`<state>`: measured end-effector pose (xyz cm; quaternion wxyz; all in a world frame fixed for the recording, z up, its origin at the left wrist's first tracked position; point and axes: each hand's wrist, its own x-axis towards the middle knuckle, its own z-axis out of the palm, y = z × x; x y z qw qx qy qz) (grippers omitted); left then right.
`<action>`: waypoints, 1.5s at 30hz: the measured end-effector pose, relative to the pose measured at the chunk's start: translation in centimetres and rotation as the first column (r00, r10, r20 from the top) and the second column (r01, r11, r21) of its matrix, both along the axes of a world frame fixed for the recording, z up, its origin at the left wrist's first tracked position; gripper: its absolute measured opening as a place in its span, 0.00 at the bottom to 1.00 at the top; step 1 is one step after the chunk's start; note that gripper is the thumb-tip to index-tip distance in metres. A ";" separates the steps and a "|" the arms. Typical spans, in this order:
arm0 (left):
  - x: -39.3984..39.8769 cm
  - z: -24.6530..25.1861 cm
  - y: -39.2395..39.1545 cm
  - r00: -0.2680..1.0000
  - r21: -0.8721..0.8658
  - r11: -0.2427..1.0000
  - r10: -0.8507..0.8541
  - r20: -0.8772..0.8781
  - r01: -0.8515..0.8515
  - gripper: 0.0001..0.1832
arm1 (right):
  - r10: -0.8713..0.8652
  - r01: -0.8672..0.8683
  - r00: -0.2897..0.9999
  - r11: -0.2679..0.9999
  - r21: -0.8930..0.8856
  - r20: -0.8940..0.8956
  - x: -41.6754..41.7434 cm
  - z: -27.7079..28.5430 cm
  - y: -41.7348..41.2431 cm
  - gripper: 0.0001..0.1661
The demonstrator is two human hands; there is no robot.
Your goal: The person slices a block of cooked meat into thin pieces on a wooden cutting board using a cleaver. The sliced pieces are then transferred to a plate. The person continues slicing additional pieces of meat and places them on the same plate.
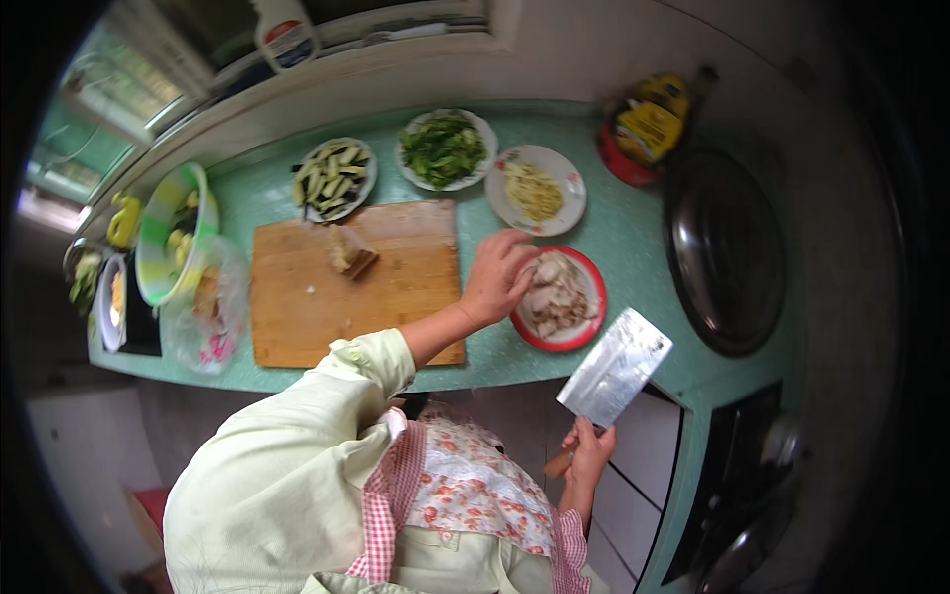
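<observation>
My left hand [502, 278] reaches over the left rim of a red-edged plate [521, 333] of sliced meat [558, 297], its fingers spread and curved above the slices; whether they touch is unclear. In my right hand [590, 449] is the wooden handle of a cleaver [616, 367], its broad blade pointing up and away, just right of the plate. A wooden cutting board [356, 312] lies to the left, with a piece of meat or similar food [350, 252] on it. Beyond stand plates of cut eggplant [334, 178], chopped greens [444, 148] and pale yellow shreds [533, 191].
At the left stand a green-and-white basin [152, 237] and a clear plastic bag [208, 319]. A large dark lid [724, 252] lies at the right, near a red container [631, 169] with a yellow package. A dark stove [731, 482] is at lower right.
</observation>
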<state>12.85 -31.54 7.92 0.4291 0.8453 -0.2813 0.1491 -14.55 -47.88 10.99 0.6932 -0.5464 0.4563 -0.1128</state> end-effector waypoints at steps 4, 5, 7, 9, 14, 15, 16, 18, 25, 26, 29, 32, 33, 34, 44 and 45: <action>2.0 1.2 13.0 0.876 0.267 0.836 0.442 0.190 -0.480 0.31 | 0.113 -0.115 0.993 0.993 0.037 0.041 2.1 0.2 0.8 0.09; 2.3 0.3 16.2 0.851 0.351 0.776 0.475 0.222 -0.525 0.37 | 0.155 -0.157 0.987 0.987 0.042 0.045 2.8 0.3 1.2 0.09; 2.0 -0.6 19.6 0.814 0.385 0.719 0.538 0.219 -0.578 0.37 | 0.251 -0.252 0.967 0.967 0.042 0.038 4.0 0.5 1.9 0.08; 2.0 -1.2 21.1 0.808 0.474 0.662 0.540 0.236 -0.580 0.35 | 0.336 -0.337 0.941 0.941 0.035 0.030 5.2 0.6 3.1 0.08; 2.1 -2.8 22.9 0.840 0.458 0.760 0.540 -0.048 -0.462 0.28 | 0.456 -0.458 0.889 0.887 0.056 0.047 7.8 1.4 8.0 0.07; 1.6 -3.1 23.6 0.861 0.418 0.793 0.506 -0.047 -0.443 0.28 | 0.474 -0.476 0.879 0.878 0.056 0.044 8.0 1.5 9.1 0.07; 1.0 -3.5 24.4 0.880 0.379 0.823 0.473 -0.044 -0.424 0.27 | 0.493 -0.494 0.869 0.868 0.056 0.041 8.2 1.7 10.3 0.06; -0.4 -4.1 26.6 0.917 0.243 0.904 0.385 -0.107 -0.352 0.29 | 0.522 -0.524 0.852 0.849 0.071 0.039 8.6 2.2 12.9 0.06; -4.9 -4.0 33.6 0.923 -0.046 0.953 0.278 -0.266 -0.300 0.47 | 0.642 -0.640 0.766 0.765 0.067 -0.013 9.5 2.0 20.2 0.06; -5.3 -4.0 34.1 0.925 -0.026 0.957 0.271 -0.268 -0.288 0.49 | 0.659 -0.656 0.752 0.752 0.062 -0.032 9.6 2.2 21.1 0.07; -6.0 -3.7 34.5 0.920 0.030 0.960 0.275 -0.280 -0.278 0.52 | 0.706 -0.703 0.705 0.708 0.062 -0.068 10.1 2.5 23.4 0.07; -7.4 -2.7 34.5 0.895 0.145 0.954 0.297 -0.332 -0.263 0.50 | 0.722 -0.722 0.691 0.692 0.016 -0.047 10.3 2.1 24.7 0.07; -7.7 -2.2 35.0 0.885 0.171 0.952 0.299 -0.358 -0.253 0.49 | 0.721 -0.722 0.691 0.692 0.012 -0.051 10.3 2.1 25.0 0.07; -7.9 -1.6 35.4 0.874 0.196 0.951 0.300 -0.383 -0.241 0.47 | 0.719 -0.720 0.692 0.694 0.009 -0.056 10.3 2.2 25.3 0.06; -0.6 -0.5 37.0 0.908 0.324 0.912 -0.104 -0.406 0.250 0.34 | 0.792 -0.800 0.600 0.594 -0.083 -0.116 10.3 -0.7 27.0 0.07; -1.4 0.3 36.6 0.907 0.312 0.931 -0.046 -0.420 0.191 0.33 | 0.803 -0.810 0.586 0.579 -0.093 -0.110 10.7 -0.7 27.5 0.08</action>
